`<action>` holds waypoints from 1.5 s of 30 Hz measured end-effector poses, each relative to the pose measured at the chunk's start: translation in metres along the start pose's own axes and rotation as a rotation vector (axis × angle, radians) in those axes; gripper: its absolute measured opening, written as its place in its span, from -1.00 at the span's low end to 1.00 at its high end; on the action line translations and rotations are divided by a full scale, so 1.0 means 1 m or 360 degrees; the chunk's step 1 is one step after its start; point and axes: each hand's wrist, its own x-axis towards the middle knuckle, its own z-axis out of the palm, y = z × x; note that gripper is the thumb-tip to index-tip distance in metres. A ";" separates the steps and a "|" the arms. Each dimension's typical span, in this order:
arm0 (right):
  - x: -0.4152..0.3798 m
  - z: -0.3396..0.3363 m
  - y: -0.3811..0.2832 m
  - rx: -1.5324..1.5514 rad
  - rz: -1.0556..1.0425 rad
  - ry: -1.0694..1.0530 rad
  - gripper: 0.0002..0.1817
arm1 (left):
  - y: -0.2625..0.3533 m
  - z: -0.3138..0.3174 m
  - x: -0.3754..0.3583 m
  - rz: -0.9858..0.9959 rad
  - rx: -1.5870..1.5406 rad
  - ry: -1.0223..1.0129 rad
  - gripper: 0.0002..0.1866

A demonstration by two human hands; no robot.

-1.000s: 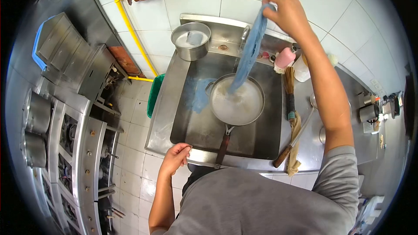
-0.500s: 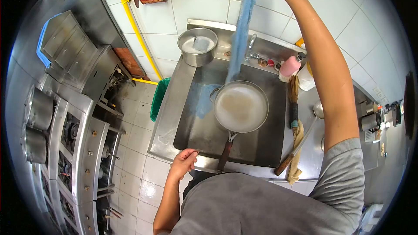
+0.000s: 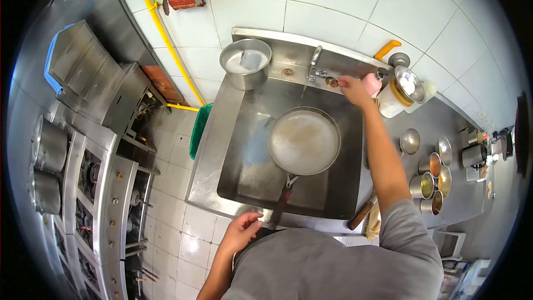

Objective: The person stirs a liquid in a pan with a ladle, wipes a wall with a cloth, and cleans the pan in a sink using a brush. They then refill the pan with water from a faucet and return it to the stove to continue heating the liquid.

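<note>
My right hand [image 3: 355, 90] reaches to the back ledge of the sink, its fingers closed at the tap knobs and covering the red one. Beside its fingertips is a brassy tap knob [image 3: 331, 81], and left of that stands the faucet [image 3: 315, 62]. My left hand [image 3: 241, 231] hovers by the sink's front edge, loosely curled, thumb and forefinger apart, holding nothing. Between the hands, a round frying pan [image 3: 304, 141] with cloudy liquid sits in the sink [image 3: 239, 180], its dark handle toward me. A blurred blue patch [image 3: 256, 141], apparently cloth, lies left of the pan.
A pot [image 3: 245, 66] with whitish liquid stands on the back left corner. Right of my right hand are a pink bottle [image 3: 373, 82] and a white tub [image 3: 390, 103]. Ladles [image 3: 410, 141] and small metal cups [image 3: 425, 185] fill the right counter. Stoves [image 3: 114, 194] stand left.
My right hand has come down from high on the wall to the tap knobs. The long blue cloth it held up is no longer in it. My left hand has shifted slightly down and right.
</note>
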 end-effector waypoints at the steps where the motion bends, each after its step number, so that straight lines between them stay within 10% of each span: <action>1: 0.008 0.007 -0.012 -0.0185 0.0024 0.0096 -0.58 | 0.008 0.007 -0.005 0.0059 0.0025 0.0000 -0.76; 6: 0.054 0.065 0.021 -0.0507 -0.0643 0.0550 -0.54 | 0.032 0.025 -0.022 0.0202 0.0130 0.0040 -0.73; 9: 0.038 0.074 0.002 -0.0936 0.0012 -0.0158 -0.56 | 0.014 0.024 -0.025 0.0250 0.0013 0.0200 -0.77; 13: 0.006 0.086 -0.004 -0.1022 0.0066 -0.0859 -0.61 | -0.002 0.023 -0.032 -0.0008 -0.0146 0.0324 -0.77; 15: 0.005 0.102 0.001 0.0807 0.0658 -0.0536 -0.72 | -0.010 0.027 -0.022 -0.0040 -0.0135 0.0310 -0.77; 18: 0.004 0.123 -0.023 0.1614 0.0730 -0.0346 -0.76 | -0.030 0.036 0.010 0.0075 0.0039 0.0303 -0.72; 22: 0.034 0.137 -0.042 0.1965 0.0696 0.0034 -0.81 | -0.031 0.051 0.055 0.0357 0.0906 0.0403 -0.54; 28: 0.066 0.104 -0.090 0.1276 0.0867 -0.0056 -0.91 | -0.008 0.064 0.092 -0.0115 0.1465 -0.0037 -0.48; 30: 0.066 0.097 -0.087 0.0797 0.0632 -0.0225 -0.91 | -0.023 0.062 0.105 0.0037 0.1484 -0.0020 -0.57; 33: 0.047 0.082 -0.063 0.1417 0.0358 -0.0602 -0.82 | -0.026 0.068 0.106 -0.0579 -0.0056 -0.0406 -0.74; 35: 0.029 0.056 -0.057 0.0572 -0.0924 -0.0496 -0.78 | -0.023 0.077 0.103 -0.0924 -0.0654 -0.0549 -0.83; 37: -0.013 0.032 -0.067 0.1156 0.0431 -0.0423 -0.70 | -0.028 0.077 0.107 -0.0855 -0.0765 -0.0610 -0.83; 45: -0.302 -0.032 0.040 0.0541 0.0821 0.0479 -0.71 | -0.018 0.086 0.115 -0.0619 -0.0507 -0.0392 -0.84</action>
